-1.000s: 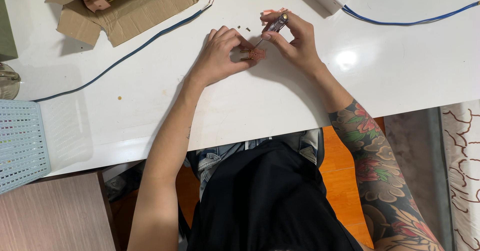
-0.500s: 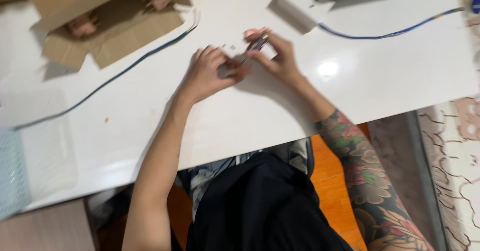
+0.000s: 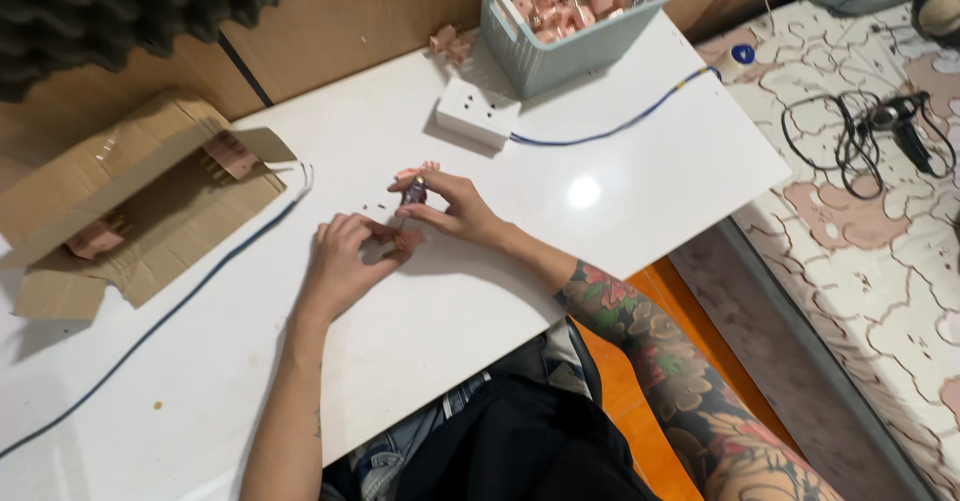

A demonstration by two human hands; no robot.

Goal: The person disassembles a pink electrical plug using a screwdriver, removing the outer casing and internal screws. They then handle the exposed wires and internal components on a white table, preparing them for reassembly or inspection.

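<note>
Left hand (image 3: 340, 261) fingers closed on small pink part (image 3: 407, 242), right hand (image 3: 455, 206) fingers gripping dark screwdriver (image 3: 414, 192) just above it

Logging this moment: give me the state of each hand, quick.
Left hand: fingers pinched on a small pink part on the table.
Right hand: grip closed on a small dark tool.

White glossy tabletop (image 3: 620, 221). Grey-green plastic slatted basket (image 3: 560, 56) filled with pink parts at far edge. White square socket box (image 3: 477, 113) beside it, blue cable (image 3: 610, 129) attached. Open brown cardboard box (image 3: 130, 211) at left. Black coiled cord (image 3: 850, 136) on patterned floor.
</note>
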